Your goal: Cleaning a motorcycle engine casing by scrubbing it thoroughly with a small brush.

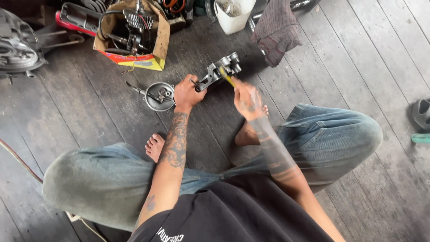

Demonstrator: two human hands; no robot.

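Note:
I sit cross-legged on a dark wooden floor. My left hand (pixel 188 93) grips the near end of a grey metal engine part (pixel 219 71) that rests on the planks in front of me. My right hand (pixel 247 99) is blurred and closed around a yellow-handled tool (pixel 226 76), whose tip touches the middle of the metal part. A round metal cover (pixel 159 96) with a small fitting lies just left of my left hand.
A cardboard box (pixel 154 60) with engine parts stands at the back left, a white plastic tub (pixel 233 15) and a dark rag (pixel 277 29) at the back. A large metal casing (pixel 18 45) is at far left, a sandal (pixel 421 114) at far right.

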